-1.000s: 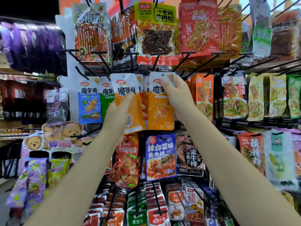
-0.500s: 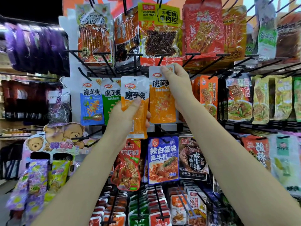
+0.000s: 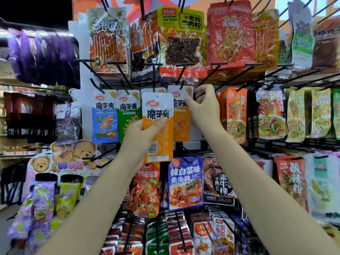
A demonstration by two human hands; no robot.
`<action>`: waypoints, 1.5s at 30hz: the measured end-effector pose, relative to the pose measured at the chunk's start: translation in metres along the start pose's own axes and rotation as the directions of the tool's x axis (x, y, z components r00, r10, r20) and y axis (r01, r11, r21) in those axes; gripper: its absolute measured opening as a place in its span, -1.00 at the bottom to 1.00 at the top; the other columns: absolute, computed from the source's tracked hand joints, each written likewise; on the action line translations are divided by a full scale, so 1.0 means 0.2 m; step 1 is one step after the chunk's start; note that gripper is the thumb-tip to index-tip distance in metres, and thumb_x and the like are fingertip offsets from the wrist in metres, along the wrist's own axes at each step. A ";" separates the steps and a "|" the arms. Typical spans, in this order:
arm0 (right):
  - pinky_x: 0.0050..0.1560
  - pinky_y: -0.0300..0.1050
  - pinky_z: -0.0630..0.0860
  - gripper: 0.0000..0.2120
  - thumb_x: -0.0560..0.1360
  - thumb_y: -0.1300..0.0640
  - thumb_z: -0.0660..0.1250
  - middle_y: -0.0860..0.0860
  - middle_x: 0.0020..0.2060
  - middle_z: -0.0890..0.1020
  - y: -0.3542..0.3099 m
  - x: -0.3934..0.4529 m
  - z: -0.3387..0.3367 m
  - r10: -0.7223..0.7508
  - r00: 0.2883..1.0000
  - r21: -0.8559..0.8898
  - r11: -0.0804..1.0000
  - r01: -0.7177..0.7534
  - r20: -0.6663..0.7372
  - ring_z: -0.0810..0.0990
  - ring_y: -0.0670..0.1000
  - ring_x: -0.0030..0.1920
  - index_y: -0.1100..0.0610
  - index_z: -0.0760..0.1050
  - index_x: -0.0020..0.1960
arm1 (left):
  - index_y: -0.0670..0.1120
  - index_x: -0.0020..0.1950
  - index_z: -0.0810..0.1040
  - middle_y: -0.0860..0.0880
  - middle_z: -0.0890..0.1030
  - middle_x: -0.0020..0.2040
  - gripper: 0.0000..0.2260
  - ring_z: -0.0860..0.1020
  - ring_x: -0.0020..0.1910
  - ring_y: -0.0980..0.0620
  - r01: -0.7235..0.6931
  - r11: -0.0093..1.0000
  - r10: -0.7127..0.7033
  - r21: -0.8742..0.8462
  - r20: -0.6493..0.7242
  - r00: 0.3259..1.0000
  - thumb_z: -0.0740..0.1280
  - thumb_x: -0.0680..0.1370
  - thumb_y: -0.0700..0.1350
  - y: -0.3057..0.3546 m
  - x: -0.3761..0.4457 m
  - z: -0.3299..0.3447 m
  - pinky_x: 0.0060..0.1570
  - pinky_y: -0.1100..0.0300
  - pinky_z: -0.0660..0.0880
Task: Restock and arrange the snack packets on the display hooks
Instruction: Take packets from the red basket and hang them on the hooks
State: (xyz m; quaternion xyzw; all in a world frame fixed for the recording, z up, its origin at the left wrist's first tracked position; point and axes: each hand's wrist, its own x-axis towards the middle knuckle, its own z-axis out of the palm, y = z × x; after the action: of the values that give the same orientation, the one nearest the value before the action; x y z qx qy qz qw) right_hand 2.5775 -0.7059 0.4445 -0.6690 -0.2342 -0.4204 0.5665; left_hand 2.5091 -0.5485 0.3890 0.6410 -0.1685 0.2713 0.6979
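Left hand (image 3: 141, 133) grips a spare orange packet (image 3: 157, 126), held ready; at three o'clock, right hand (image 3: 203, 105) pinches the hung packet (image 3: 181, 115), steadying it on its hook (image 3: 182, 85).

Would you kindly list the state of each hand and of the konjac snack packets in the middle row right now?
left hand: grips an orange packet, off any hook
held orange packet: upright, in front of the row
right hand: pinches the top of the hanging orange packet
hanging orange packet: on its hook
blue packet: hanging on hook
green packet: hanging on hook
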 end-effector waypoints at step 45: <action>-0.19 -0.13 0.35 -0.72 0.62 0.08 0.34 -0.03 -0.36 0.43 -0.06 0.14 -0.05 -0.055 0.976 0.264 0.964 -0.002 0.209 0.39 -0.04 -0.27 0.04 0.43 -0.25 | 0.04 -0.18 0.75 -0.14 0.74 -0.09 -0.88 0.68 0.04 -0.25 -0.293 0.949 0.308 0.116 -0.146 0.940 0.49 0.52 0.03 0.17 0.40 0.30 0.07 -0.28 0.61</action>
State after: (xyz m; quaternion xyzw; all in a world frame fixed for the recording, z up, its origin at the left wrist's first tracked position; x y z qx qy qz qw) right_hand 2.5799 -0.7179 0.4744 -0.6260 -0.3565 -0.3187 0.6159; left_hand 2.5590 -0.5939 0.4702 0.6151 -0.1942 0.4338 0.6291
